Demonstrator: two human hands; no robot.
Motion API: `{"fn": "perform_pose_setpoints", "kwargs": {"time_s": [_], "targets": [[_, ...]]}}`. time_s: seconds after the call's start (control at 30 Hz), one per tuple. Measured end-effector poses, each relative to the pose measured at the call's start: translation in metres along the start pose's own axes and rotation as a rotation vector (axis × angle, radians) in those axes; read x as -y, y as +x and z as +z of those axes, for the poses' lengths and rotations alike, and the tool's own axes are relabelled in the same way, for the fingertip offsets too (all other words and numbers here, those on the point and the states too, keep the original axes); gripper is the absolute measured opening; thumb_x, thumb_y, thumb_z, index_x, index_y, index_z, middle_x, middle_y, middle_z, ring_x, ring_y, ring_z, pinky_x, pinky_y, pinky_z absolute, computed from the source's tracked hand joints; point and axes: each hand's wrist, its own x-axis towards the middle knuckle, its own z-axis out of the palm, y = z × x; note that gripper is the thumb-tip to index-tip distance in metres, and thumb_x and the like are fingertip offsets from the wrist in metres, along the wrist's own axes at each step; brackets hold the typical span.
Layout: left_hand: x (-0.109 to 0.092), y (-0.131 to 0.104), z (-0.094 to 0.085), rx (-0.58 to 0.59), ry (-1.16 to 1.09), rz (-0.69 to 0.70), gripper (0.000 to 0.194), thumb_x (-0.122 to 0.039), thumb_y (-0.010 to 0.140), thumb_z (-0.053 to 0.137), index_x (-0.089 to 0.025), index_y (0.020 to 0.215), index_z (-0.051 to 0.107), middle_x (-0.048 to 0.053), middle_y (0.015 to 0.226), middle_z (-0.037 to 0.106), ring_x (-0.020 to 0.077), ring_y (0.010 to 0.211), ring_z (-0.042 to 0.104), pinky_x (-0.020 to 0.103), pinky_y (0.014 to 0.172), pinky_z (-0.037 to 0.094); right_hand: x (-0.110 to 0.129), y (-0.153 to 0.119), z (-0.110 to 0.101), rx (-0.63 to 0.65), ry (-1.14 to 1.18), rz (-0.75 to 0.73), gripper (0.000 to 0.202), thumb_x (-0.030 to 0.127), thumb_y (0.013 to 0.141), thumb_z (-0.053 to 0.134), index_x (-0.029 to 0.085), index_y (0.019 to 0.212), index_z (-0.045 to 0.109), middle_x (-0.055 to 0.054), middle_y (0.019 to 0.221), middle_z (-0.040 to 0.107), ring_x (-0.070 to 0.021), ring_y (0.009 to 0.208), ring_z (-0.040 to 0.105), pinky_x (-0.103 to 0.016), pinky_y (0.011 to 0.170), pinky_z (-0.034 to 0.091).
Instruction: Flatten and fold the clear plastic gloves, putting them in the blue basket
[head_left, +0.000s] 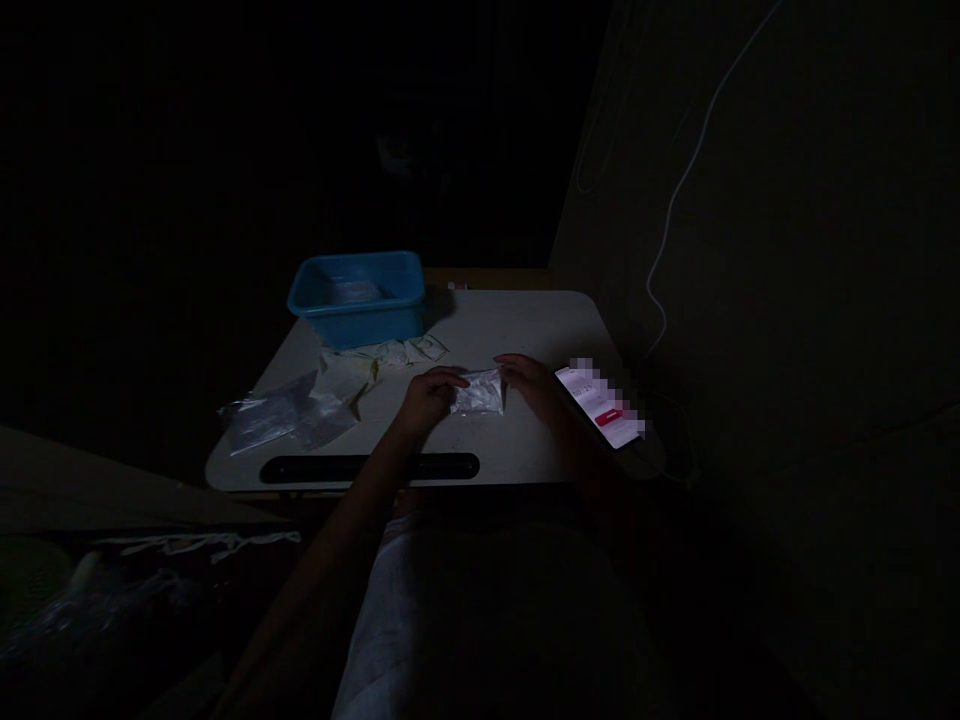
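Observation:
Between my two hands is a small clear plastic packet [478, 393] with whitish contents, low over the white table. My left hand [429, 397] grips its left edge, thumb and fingers closed on it. At the packet's right edge is my right hand [531, 382], its thumb side against the plastic and one finger stretched out above the top corner. Dim light hides the finer detail of the fingers. Flat clear plastic bags [262, 418] and a crumpled pale yellowish wrapper [343, 378] lie to the left. Several small whitish pieces [411, 350] lie just beyond my left hand.
A blue plastic basin [367, 322] with clear packets inside stands at the table's back left. A lit phone [600, 408] lies at the right. The folding table [517, 325] has a dark slot [315, 468] along its front edge. A white cable [684, 180] hangs at the right wall.

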Motion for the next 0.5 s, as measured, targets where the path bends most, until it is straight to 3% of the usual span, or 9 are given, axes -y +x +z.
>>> {"fn": "perform_pose_setpoints", "kwargs": {"time_s": [0.13,0.3,0.37,0.5], "targets": [[0.003,0.001,0.000,0.012,0.057,0.111,0.025,-0.015,0.064,0.044,-0.017,0.071,0.068,0.008,0.096,0.063,0.0184,0.091,0.057,0.034,0.082,0.046,-0.006,0.003,0.002,-0.041,-0.044,-0.039,0.027,0.018,0.068,0.052,0.017,0.094,0.059,-0.003,0.083,0.064,-0.0137,0.077,0.059,-0.027,0.073,0.045],[0.001,-0.003,0.001,-0.112,0.331,0.297,0.033,-0.017,0.071,0.041,-0.016,0.095,0.064,0.009,0.109,0.057,0.0196,0.107,0.050,0.037,0.094,0.039,-0.015,0.008,0.003,-0.054,-0.128,-0.046,0.029,0.009,0.067,0.049,0.017,0.092,0.059,-0.005,0.089,0.065,-0.0138,0.081,0.061,-0.027,0.075,0.047],[-0.003,-0.006,0.003,-0.059,0.503,0.351,0.039,-0.019,0.074,0.041,-0.016,0.109,0.058,0.010,0.118,0.053,0.0211,0.113,0.046,0.039,0.096,0.037,-0.016,0.007,0.003,-0.091,-0.200,-0.071,0.031,0.007,0.068,0.046,0.018,0.093,0.060,-0.005,0.093,0.065,-0.0136,0.083,0.061,-0.028,0.078,0.047],[-0.008,-0.010,0.011,0.175,0.806,0.417,0.048,-0.021,0.079,0.039,-0.015,0.126,0.044,0.012,0.131,0.046,0.0241,0.122,0.039,0.042,0.099,0.033,-0.011,-0.002,0.007,-0.174,-0.471,-0.168,0.037,0.008,0.070,0.044,0.021,0.101,0.061,-0.005,0.104,0.064,-0.0158,0.095,0.058,-0.032,0.089,0.043]]}}
